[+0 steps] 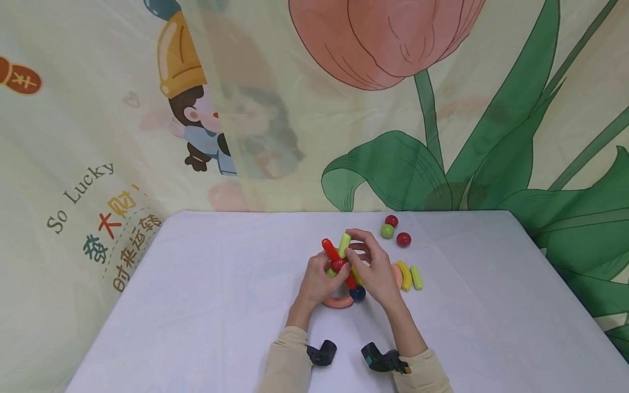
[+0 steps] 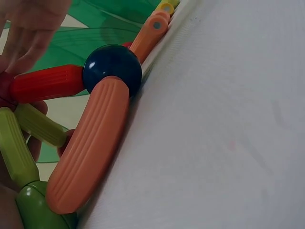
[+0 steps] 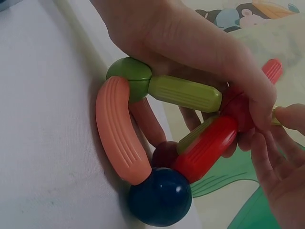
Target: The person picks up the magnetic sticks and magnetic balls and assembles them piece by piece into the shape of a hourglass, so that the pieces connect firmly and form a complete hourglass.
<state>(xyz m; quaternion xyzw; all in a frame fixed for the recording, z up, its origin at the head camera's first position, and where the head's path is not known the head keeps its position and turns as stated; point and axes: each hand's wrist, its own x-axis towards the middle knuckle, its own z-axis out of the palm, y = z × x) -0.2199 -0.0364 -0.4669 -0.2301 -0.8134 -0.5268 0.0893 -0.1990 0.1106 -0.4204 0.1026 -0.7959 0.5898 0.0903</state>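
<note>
A frame of magnetic-type rods and balls stands on the white cloth. Its base shows a coral curved rod (image 3: 123,133) between a green ball (image 3: 131,76) and a dark blue ball (image 3: 161,196). Slanting rods, one red (image 3: 207,150) and one light green (image 3: 185,92), meet at a red ball (image 1: 338,265) on top. My left hand (image 1: 314,279) grips that top ball, its thumb across it. My right hand (image 1: 374,268) pinches a short light green rod (image 1: 345,244) rising above the ball, beside another upright red rod (image 1: 330,249). Fingers hide part of the joint.
Right of my right hand lie a coral piece (image 1: 397,276), a yellow curved rod (image 1: 405,275) and a light green rod (image 1: 416,277). Behind them are a green ball (image 1: 387,231) and two red balls (image 1: 403,239). A printed curtain (image 1: 295,191) hangs at the table's far edge.
</note>
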